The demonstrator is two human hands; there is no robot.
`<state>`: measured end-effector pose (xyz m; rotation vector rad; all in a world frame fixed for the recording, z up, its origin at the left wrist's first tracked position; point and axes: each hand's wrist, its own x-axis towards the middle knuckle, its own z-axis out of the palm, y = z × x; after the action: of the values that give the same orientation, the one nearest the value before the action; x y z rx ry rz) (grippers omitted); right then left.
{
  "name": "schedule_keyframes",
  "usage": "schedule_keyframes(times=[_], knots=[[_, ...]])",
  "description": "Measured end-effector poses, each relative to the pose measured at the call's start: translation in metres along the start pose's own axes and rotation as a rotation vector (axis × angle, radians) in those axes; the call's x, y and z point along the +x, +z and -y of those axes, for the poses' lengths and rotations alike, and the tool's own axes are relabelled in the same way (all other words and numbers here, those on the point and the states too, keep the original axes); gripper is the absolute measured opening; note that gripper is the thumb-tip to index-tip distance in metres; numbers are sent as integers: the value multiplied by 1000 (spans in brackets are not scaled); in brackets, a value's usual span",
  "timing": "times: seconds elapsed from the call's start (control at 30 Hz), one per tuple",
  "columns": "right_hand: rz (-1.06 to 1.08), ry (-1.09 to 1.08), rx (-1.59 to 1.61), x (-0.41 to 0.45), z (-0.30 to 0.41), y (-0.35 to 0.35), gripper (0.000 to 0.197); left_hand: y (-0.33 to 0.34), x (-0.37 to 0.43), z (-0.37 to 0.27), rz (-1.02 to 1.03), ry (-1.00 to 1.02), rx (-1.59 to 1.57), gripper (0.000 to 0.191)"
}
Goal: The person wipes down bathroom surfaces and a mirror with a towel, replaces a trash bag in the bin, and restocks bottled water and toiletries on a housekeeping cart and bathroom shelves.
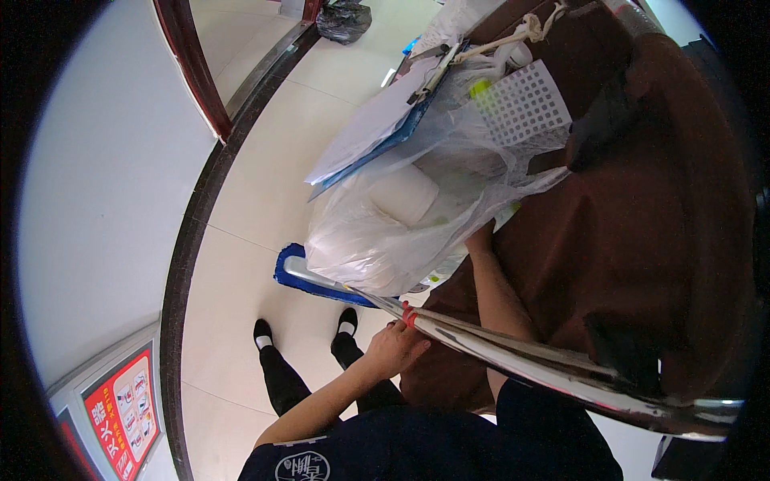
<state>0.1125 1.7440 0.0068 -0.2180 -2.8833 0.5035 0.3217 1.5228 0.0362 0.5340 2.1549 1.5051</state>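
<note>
My left hand [394,350] is at a shiny metal pole [457,340], its fingers against the pole beside a red tie [409,314]. Whether they grip it is unclear. Past the pole, my right arm reaches up along a brown fabric cart bag [607,240]. My right hand [480,239] is partly hidden at the lower edge of a translucent plastic bag [373,258], close to a white-and-green item [505,213]. Inside the plastic bag shows a white rounded object [403,192]. Above it lies a blue clipboard [415,117] with white papers [367,129].
A white perforated basket [523,105] and a knotted rope [532,29] are at the cart's far end. A blue-edged mop head [301,273] lies on the tiled floor [240,288]. Left are a wall-side box with a red sign [123,409] and a doorway. A black bag [344,21] stands beyond.
</note>
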Motion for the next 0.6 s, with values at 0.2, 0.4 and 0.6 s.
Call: schedule_keyframes(times=[0.2,0.4,0.6], knots=[[-94,-118,-27,5,12,-65,26,-11,2,-5,-46,22,-10,39],[-185,200,229,17,67,-178,27,0,14,-16,-141,180,-147,43],[-88,-525,254,8,96,-209,27,9,38,-40,-426,263,94,69]])
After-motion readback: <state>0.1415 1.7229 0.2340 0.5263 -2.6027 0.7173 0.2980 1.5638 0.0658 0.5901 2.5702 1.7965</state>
